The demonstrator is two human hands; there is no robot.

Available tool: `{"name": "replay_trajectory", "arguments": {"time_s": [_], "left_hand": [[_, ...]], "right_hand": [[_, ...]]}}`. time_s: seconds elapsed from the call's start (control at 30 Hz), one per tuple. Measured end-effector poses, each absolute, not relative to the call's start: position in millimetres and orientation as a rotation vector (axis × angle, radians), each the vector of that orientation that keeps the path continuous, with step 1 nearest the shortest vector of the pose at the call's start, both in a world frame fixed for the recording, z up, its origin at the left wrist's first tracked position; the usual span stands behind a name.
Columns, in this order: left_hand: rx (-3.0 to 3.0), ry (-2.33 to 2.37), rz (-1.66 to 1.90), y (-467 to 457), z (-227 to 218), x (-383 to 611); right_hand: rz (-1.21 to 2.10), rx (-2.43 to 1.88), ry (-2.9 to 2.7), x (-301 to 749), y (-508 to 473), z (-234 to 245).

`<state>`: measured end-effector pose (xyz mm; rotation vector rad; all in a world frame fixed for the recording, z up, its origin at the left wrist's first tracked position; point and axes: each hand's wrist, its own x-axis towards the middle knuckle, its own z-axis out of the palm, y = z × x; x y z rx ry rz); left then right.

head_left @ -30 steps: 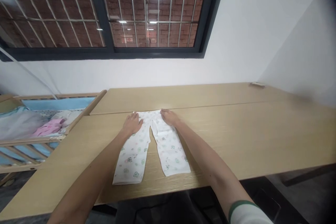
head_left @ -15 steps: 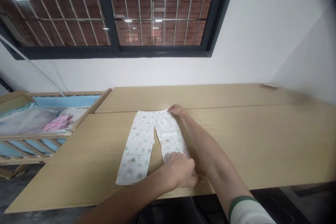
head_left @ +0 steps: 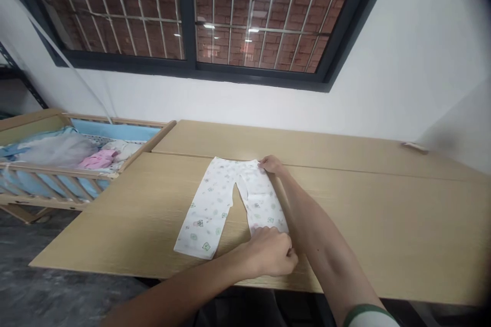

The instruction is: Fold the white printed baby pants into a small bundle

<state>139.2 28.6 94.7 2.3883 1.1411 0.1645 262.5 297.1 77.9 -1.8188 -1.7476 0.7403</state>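
Observation:
A small pair of white baby trousers [head_left: 218,199] with a green and pink print lies flat on the wooden table [head_left: 383,214], waistband toward the wall and legs toward me. My right hand [head_left: 270,164] pinches the right corner of the waistband. My left hand [head_left: 270,253] reaches across under my right forearm and is closed on the hem of the right trouser leg near the table's front edge. The left trouser leg lies untouched.
A wooden cot [head_left: 76,158] with blue lining stands against the table's left end, holding pink and white baby clothes [head_left: 99,156]. A small flat object [head_left: 412,146] lies at the far right of the table by the wall. A barred window [head_left: 199,15] is above.
My left hand left the waistband and crossed to the right leg's hem, where it now grips. My right hand stayed at the waistband corner. The view has swung slightly left.

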Motion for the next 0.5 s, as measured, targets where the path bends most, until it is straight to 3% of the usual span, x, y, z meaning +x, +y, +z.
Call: {"name": "replay_trajectory", "arguments": {"time_s": [0.5], "left_hand": [[1.596,1.201,0.79,-17,117,29]], "right_hand": [[0.932,-1.531,-1.598,177,296,128]]}}
